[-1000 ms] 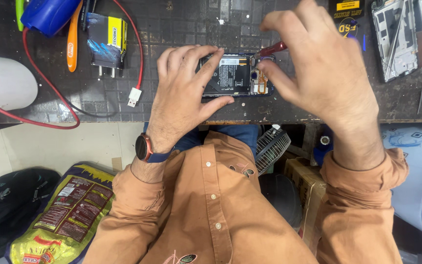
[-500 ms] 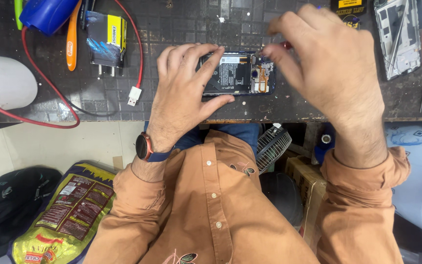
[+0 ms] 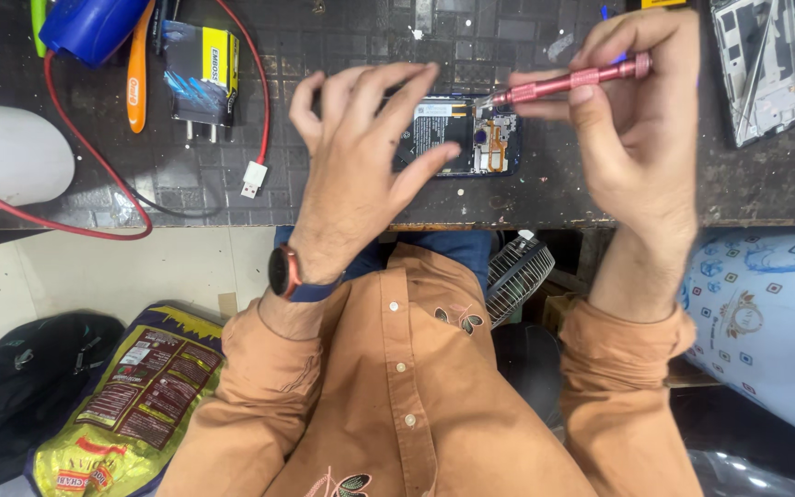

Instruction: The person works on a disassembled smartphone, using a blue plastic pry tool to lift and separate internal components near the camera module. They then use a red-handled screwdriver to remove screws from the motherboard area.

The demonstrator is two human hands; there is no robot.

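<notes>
Head view: opened phone [image 3: 471, 138] under left hand [image 3: 361, 156] fingers.

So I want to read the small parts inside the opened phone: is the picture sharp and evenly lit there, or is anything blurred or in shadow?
Head view: light is even and soft, with no hard glare on the phone; its board shows fairly sharp but small. The left hand covers the phone's left part, and the right hand with the pink screwdriver looks sharp, without motion blur.
</notes>
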